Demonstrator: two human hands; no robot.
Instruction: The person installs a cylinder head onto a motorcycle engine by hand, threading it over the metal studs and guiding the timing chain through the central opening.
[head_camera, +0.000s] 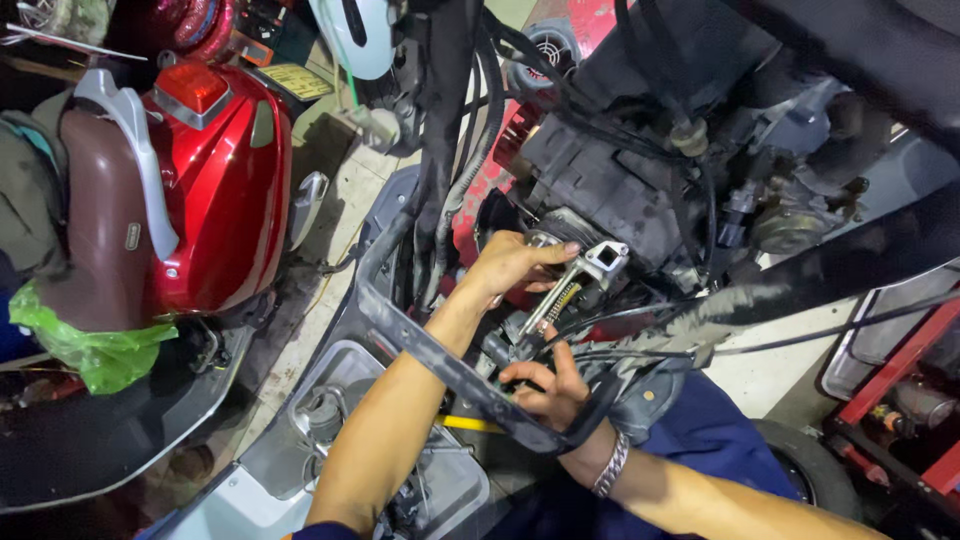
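Observation:
I look down into a stripped scooter's dark engine (640, 180) with hoses and cables. My left hand (515, 262) reaches up and grips a small metal bracket part (597, 262) with a spring below it (560, 300), thumb and fingers closed on it. My right hand (545, 385), a metal bracelet (610, 465) on its wrist, sits just under that, its fingers curled around the lower end of the same metal linkage and thin cables. A black frame tube (440, 350) crosses in front of both forearms.
A red scooter (215, 170) with a brown seat stands at the left, a green plastic bag (85, 345) at its side. A grey underseat tray (340, 400) lies below. A red metal stand (900, 400) sits at the right, a tyre (810, 465) near it.

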